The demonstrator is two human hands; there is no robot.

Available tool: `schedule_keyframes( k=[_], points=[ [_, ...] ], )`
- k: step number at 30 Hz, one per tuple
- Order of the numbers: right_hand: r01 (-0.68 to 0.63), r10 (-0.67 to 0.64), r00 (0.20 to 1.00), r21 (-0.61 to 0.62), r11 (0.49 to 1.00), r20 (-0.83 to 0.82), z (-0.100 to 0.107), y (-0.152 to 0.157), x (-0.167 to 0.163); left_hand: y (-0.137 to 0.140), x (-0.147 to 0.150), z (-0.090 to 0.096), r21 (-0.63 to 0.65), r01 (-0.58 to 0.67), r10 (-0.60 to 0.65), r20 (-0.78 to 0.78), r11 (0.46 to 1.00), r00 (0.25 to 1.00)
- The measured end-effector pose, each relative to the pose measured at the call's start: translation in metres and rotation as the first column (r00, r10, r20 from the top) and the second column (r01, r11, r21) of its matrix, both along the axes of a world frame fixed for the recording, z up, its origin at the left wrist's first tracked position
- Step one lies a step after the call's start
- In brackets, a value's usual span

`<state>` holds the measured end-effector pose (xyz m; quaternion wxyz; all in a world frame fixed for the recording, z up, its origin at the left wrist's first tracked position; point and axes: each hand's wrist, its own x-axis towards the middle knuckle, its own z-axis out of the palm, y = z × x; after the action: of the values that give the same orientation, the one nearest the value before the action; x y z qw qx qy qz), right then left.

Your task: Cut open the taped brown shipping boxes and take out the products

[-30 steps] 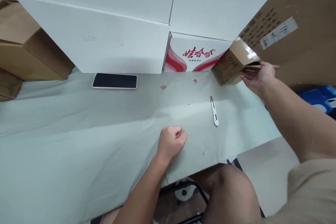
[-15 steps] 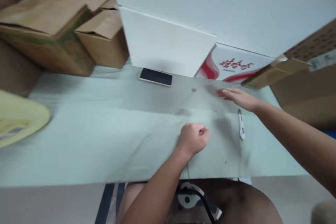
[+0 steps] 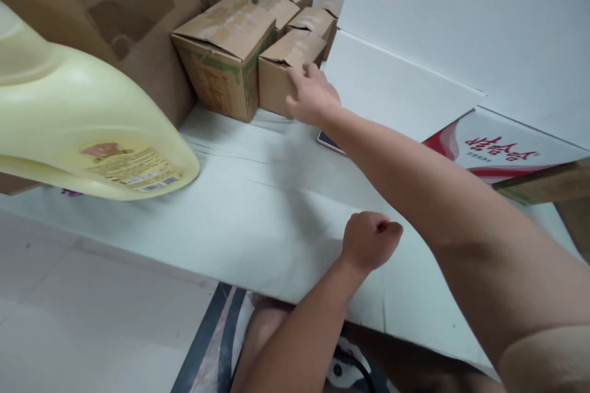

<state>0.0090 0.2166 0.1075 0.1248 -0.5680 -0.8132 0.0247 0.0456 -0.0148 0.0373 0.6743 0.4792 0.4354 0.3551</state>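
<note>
My right hand [image 3: 314, 97] reaches across to the far left, its fingers apart and bent, in front of a small taped cardboard box [image 3: 276, 83]. Whether the fingertips touch the box, I cannot tell. My left hand [image 3: 371, 241] is a closed fist low over the pale green tabletop [image 3: 230, 221], with nothing visible in it. Partly hidden behind my right forearm lies a dark-screened phone [image 3: 328, 141].
A larger cardboard box [image 3: 216, 83] stands left of the small one, with several more behind. A big pale-yellow jug [image 3: 124, 110] lies at the left. White panels [image 3: 387, 86] and a red-and-white printed carton [image 3: 498, 141] line the back right.
My right hand has moved from the table's right side to the boxes at the left. The view has turned left, bringing more of the jug in. My left hand stays a fist.
</note>
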Motion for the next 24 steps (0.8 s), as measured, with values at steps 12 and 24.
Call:
schedule_keyframes(
  k=[12,24],
  points=[
    [0.107,-0.109,0.972,0.020,0.994,0.210,-0.001,0.021,-0.025,0.012,-0.023,-0.001,-0.028,-0.220,0.221,0.166,0.975,0.961],
    [-0.319,0.321,0.946,0.330,0.888,0.050,-0.025,-0.177,0.137,0.024,-0.073,0.004,0.280,-0.917,0.849,0.371,0.285,0.377]
  ],
)
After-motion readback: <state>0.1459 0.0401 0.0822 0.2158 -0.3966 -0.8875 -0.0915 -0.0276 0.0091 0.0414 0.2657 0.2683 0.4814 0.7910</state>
